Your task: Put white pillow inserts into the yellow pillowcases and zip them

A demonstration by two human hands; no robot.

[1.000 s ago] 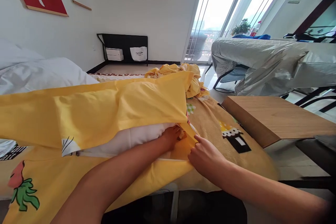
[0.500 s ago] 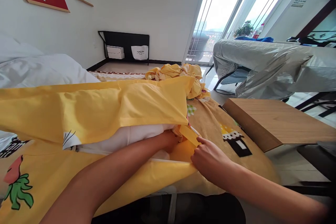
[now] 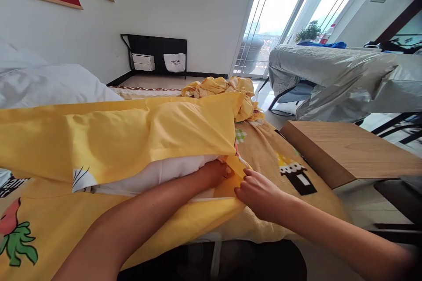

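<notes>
Yellow cover (image 3: 191, 127) lies over the tan patterned blanket (image 3: 259, 156) in my head view, its slit gaping towards me with white filling (image 3: 161, 174) showing inside. My right hand (image 3: 259, 191) pinches the slit's edge between its fingers, while my left hand (image 3: 216, 173) reaches into the opening, its grip too hidden to tell. I judge the step as working the filling into that end; next calls for a steady edge and a deeper left reach.
</notes>
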